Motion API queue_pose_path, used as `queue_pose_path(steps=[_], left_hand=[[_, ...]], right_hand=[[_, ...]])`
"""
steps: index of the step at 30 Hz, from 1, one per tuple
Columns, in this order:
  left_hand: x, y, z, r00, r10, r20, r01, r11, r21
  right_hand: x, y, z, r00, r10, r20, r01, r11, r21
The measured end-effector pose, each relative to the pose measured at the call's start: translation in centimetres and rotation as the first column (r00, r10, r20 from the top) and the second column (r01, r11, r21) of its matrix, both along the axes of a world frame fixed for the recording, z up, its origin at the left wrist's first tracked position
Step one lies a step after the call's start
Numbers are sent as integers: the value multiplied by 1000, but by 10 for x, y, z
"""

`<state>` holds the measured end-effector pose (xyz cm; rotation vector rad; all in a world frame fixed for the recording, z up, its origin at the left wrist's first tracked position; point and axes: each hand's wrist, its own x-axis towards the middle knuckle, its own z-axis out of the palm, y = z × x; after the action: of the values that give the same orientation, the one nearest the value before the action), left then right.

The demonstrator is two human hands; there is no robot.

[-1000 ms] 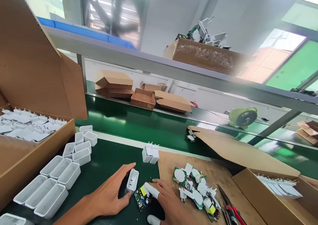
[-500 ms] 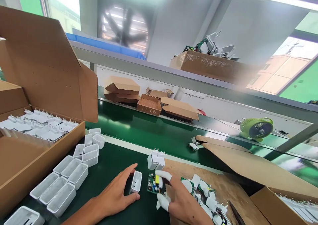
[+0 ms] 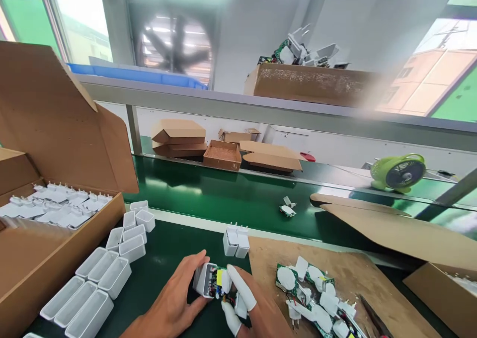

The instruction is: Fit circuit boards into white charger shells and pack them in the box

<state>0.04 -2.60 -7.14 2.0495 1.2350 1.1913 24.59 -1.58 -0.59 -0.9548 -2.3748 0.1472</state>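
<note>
A white plastic case (image 3: 202, 280), lying tilted at the bottom centre, is gripped between the thumb and fingers of my left hand (image 3: 175, 295). A green circuit board (image 3: 220, 280) with a yellow part is pinched by my right hand (image 3: 253, 303), which wears white finger covers. The board's left end is at the case's open mouth; how far it reaches inside is hidden. Two white chargers with pins (image 3: 236, 240) stand together just beyond my hands. To the right, a pile of boards with white parts (image 3: 316, 298) lies on a brown sheet (image 3: 268, 258).
Several empty white cases (image 3: 89, 313) stand in rows at the left, beside an open carton (image 3: 108, 213) of chargers. Tweezers (image 3: 374, 318) lie at the lower right near another carton (image 3: 439, 298). A green fan (image 3: 398, 173) and a loose board (image 3: 288, 209) are farther back.
The board in my right hand has moved left to the case's mouth. My left hand has closed on the case and tilted it toward the board. The view has also levelled.
</note>
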Motion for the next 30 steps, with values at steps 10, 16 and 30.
queue_pose_path(steps=[10,16,30], left_hand=[[-2,-2,-5,997,-7,-79,11,998,54],[0,-2,-7,997,13,-77,-8,998,66],[1,-4,-3,998,6,-62,-6,1000,4]], right_hand=[[-6,-3,-15,998,7,58,-9,999,44],[-5,-4,-17,997,3,81,-2,1000,-5],[-8,-7,-8,1000,-4,-7,4,997,-81]])
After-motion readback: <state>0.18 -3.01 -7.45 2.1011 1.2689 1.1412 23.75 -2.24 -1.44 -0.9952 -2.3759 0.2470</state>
